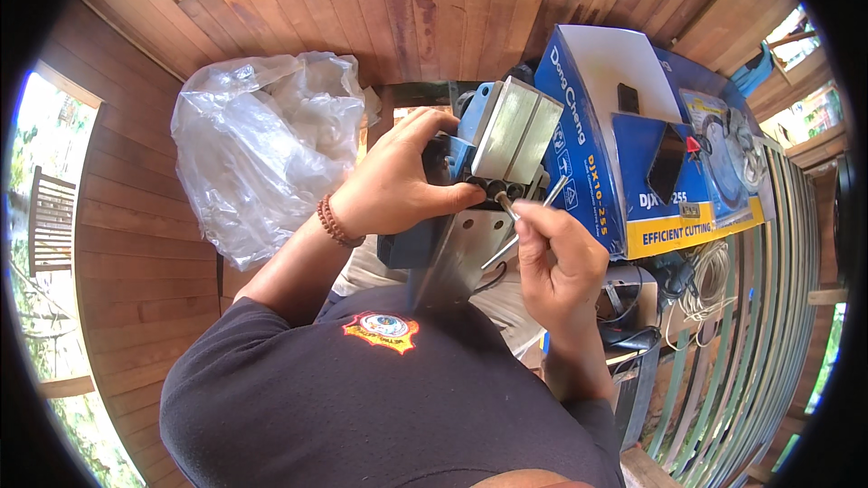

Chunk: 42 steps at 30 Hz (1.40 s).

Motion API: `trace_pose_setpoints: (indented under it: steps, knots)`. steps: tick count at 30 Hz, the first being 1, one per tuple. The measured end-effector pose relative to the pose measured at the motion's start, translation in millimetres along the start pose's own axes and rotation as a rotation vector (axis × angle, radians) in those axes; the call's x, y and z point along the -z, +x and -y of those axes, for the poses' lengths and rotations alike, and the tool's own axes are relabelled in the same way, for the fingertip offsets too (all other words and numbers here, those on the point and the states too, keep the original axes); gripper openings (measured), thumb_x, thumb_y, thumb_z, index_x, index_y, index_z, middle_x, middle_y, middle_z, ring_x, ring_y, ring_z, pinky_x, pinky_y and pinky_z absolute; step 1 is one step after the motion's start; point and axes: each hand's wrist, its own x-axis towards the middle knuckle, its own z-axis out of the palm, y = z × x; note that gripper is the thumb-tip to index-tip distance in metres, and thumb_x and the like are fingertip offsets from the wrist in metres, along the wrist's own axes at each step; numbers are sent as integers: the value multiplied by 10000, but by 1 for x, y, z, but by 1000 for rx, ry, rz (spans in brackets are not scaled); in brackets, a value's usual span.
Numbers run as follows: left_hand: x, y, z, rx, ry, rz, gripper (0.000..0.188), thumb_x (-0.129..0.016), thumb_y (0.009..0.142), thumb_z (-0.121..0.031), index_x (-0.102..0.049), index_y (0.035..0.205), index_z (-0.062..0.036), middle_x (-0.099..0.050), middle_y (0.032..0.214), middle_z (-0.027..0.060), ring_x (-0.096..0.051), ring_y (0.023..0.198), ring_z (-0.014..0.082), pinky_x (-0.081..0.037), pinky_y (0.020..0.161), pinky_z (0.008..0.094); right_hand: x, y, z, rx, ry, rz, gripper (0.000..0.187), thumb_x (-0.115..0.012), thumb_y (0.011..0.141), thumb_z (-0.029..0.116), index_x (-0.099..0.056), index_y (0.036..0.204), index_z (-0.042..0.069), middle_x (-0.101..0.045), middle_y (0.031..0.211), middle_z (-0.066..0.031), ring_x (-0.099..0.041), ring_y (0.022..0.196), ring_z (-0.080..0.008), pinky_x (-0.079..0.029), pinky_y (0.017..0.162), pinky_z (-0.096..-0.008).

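A power tool with blue parts and a bare metal body (517,131) stands close in front of me, over a flat metal plate (449,258) with holes. My left hand (407,167) is wrapped round its blue side, the thumb pressed along the metal near a row of dark round holes. In my right hand (562,262) the fingers pinch a T-shaped metal wrench (500,256) with a long thin crossbar. The wrench's shaft reaches into the holes beside my left thumb. Where its tip meets the tool is hidden.
At the left lies a crumpled clear plastic bag (267,145). A large blue, white and yellow box (579,81) stands at the right; on it are a black phone (667,163) and a packaged item (719,149). Coiled pale cable (710,280) hangs below, beside slatted railings (723,361).
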Motion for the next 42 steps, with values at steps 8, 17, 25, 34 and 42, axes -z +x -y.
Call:
trace_pose_setpoints:
  steps: [8, 17, 25, 34, 42]
  knots:
    - [0, 0, -1, 8, 29, 13, 735, -916, 758, -331, -606, 1326, 18, -630, 1308, 190, -583, 1266, 330, -470, 1093, 405, 23, 4, 3, 120, -217, 144, 385, -891, 817, 115, -771, 1164, -1, -653, 878, -115, -614, 732, -233, -484, 595, -351]
    - [-1, -1, -2, -24, 50, 1, 716, -915, 760, -295, -607, 1338, -4, -632, 1316, 177, -587, 1283, 318, -452, 1113, 409, -5, -8, 2, -189, -9, -57, 539, -740, 945, 19, -548, 1445, -41, -669, 792, -92, -682, 627, -207, -552, 603, -340]
    - [1, -5, -1, 8, -8, 1, 723, -912, 771, -276, -602, 1371, -17, -625, 1396, 160, -567, 1358, 300, -414, 1165, 408, 8, -9, -6, -59, 176, 63, 380, -774, 897, 40, -705, 1267, -4, -690, 842, -101, -697, 725, -204, -573, 696, -324]
    - [1, -2, -3, 26, 11, 30, 724, -915, 761, -254, -602, 1370, -18, -624, 1400, 159, -560, 1368, 300, -412, 1168, 408, 18, -4, -4, 65, -315, 128, 485, -842, 861, 132, -676, 1290, -23, -628, 738, -76, -645, 622, -224, -510, 576, -362]
    - [0, -2, 1, -38, 40, -20, 748, -925, 747, -344, -599, 1299, 41, -619, 1323, 213, -573, 1258, 354, -488, 1081, 417, -29, -26, -10, -266, 339, -176, 699, -716, 964, 75, -370, 1553, -75, -724, 786, -116, -693, 634, -130, -539, 615, -244]
